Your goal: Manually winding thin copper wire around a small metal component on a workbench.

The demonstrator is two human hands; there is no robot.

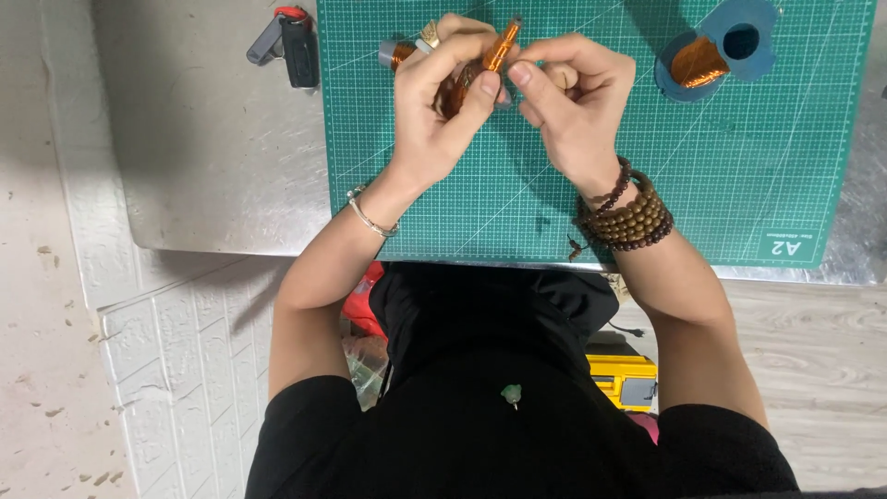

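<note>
1. Head view: we see the left hand gripping a copper coil between thumb and fingers, held above the green mat.
2. The right hand pinches close beside the coil; what its grip holds we cannot tell.
3. A blue spool lies on the mat, a black tool on the counter.

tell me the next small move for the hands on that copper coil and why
Probably a small turn of the copper-wound coil by the left hand, while the right hand pinches beside it. Both hands hold it raised above the green cutting mat, fingertips meeting at the coil. The blue spool of copper wire lies apart on the mat. Whether a strand runs between them cannot be told.
</note>
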